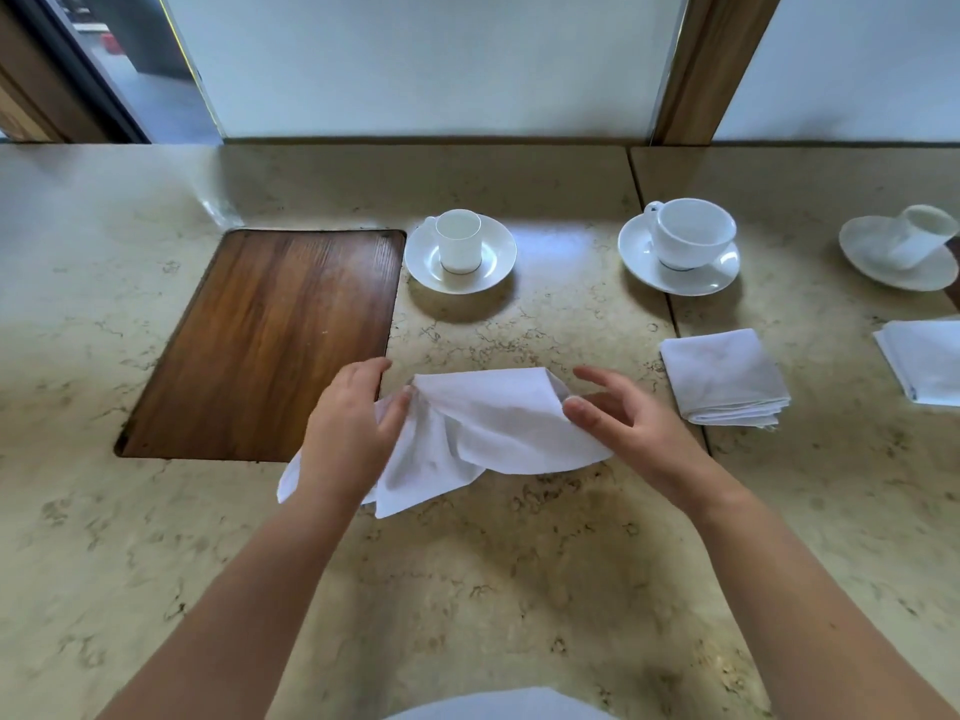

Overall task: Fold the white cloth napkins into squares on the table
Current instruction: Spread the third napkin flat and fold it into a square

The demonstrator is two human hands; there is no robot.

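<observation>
**Both hands on a loose napkin, mid-worktop**

Two bare forearms reach in from the near edge, converging toward the middle of the marble-patterned worktop. A pale strip of clothing shows at the very bottom edge.

Left hand: back of hand up, wrist angled inward. Thumb and fingers are pinched together on the left part of the unfolded napkin; cloth bunches at the pinch and hangs below and behind the hand, one corner trailing down past the wrist.

Right hand: palm turned inward, fingers extended, slightly apart. The thumb presses against the napkin's right edge, with cloth humped up just beyond it; whether the fingers hold the cloth from behind cannot be told.

Just right of the right fingers: a folded napkin, square, lying flat. Further right, a second folded napkin, cut by the frame edge.

Beyond the left fingers: a wooden inset panel. Beyond both hands, well apart: a small cup on a saucer, a wider cup on a saucer, and a blurred third at far right.
</observation>
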